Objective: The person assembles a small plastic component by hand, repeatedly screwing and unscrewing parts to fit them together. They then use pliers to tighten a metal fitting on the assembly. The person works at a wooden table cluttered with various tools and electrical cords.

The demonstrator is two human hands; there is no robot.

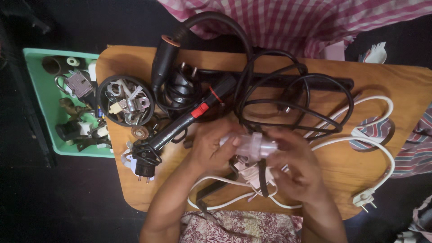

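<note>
Both hands meet over the near middle of the wooden table (135, 189). Left hand (209, 148) and right hand (299, 168) are closed around a pale translucent plastic part (254, 145) above a white cord (382, 135). Beyond: black hair tool (189, 119), tangled black cables (292, 96), round bowl of small hardware (103, 90), green tray (38, 90) far left.
</note>
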